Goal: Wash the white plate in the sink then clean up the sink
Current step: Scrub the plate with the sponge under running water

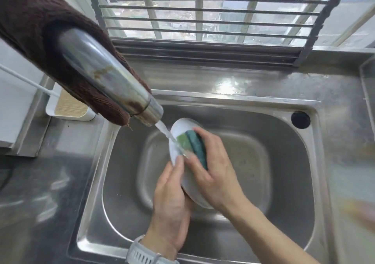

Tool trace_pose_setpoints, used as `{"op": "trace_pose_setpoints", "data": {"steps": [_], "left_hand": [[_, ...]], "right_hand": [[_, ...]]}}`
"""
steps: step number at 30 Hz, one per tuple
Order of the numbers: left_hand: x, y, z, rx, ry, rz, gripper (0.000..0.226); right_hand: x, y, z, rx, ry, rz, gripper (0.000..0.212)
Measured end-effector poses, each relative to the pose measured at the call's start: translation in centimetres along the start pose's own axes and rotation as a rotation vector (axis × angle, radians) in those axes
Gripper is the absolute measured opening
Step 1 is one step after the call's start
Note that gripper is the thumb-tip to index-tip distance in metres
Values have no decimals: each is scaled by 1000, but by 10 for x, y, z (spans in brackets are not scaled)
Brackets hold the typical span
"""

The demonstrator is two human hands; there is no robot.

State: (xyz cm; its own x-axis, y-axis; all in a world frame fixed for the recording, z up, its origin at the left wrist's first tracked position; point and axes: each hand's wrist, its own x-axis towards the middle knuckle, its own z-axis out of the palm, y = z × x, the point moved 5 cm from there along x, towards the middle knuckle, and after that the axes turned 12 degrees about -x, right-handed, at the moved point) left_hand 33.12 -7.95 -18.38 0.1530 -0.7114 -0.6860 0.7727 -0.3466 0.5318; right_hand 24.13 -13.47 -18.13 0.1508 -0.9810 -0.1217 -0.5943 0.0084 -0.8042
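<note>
Shiny steel counter runs all around a deep steel sink [284, 182] under a barred window [203, 10]. Over the sink, the round white plate [178, 136] is held up on its edge. The left hand [172, 199] grips the plate's near rim. The right hand [211, 174] presses a green and yellow sponge [192, 144] flat on the plate. Water [165, 131] pours from the silver tap [113, 81] onto the plate. A brown cloth [30, 16] hangs over the tap. A white watch [142, 251] sits on the left wrist.

left hand [170, 199] grips plate [176, 148] | right hand [211, 168] presses sponge [192, 144] (under running water)
</note>
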Motion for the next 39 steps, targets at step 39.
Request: {"op": "trace_pose_setpoints", "data": {"steps": [39], "left_hand": [[3, 30, -38, 684, 109, 274, 24]], "right_hand": [[18, 61, -20, -395, 37, 392, 50]]}}
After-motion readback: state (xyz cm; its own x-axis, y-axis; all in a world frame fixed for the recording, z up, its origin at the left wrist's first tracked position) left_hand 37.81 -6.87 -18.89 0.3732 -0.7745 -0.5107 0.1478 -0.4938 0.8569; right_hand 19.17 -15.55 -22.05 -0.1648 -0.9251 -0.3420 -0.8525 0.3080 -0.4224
